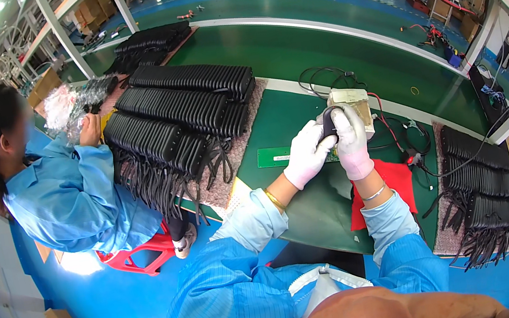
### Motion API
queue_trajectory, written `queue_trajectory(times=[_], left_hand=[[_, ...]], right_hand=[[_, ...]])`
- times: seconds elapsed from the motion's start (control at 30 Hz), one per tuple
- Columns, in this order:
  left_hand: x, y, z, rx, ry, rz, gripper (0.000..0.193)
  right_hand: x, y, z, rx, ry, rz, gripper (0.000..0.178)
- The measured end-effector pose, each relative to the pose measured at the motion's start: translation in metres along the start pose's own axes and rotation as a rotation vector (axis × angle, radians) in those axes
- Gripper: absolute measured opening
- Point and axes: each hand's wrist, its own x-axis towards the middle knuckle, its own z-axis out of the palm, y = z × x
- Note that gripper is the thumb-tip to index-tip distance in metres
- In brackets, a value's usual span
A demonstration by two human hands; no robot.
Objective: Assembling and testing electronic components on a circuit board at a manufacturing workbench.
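In white gloves, both my hands meet over the green work table [316,209]. Between them is a small black rounded item [329,123], partly covered by the fingers, so its kind is hard to tell. My left hand [306,155] is closed on its lower left side. From the right, my right hand [352,142] wraps round it with bent fingers. Just behind the right hand stands a worn cream-coloured box [356,104] with a red wire. A green strip [273,158] with a white label lies left of my left hand. Below my right wrist lies a red cloth [398,184].
Stacked black slim units with cords [173,105] lie on bubble wrap at left; a similar stack [477,170] is at right. Black cables [421,139] cross the table by the red cloth. At left, a co-worker in blue [75,201] sits on a red stool [144,260], handling clear plastic bags [70,108].
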Motion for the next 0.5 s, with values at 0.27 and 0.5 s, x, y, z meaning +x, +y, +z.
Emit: queue_trajectory(times=[0.27,0.5], left_hand=[[0.007,-0.009,0.003,0.032,0.037,0.060,0.017],[0.005,-0.001,0.005,0.004,-0.003,-0.052,0.016]], right_hand=[[0.009,0.014,-0.002,-0.041,0.051,-0.011,0.023],[0.010,0.015,-0.009,-0.046,0.046,0.029,0.024]])
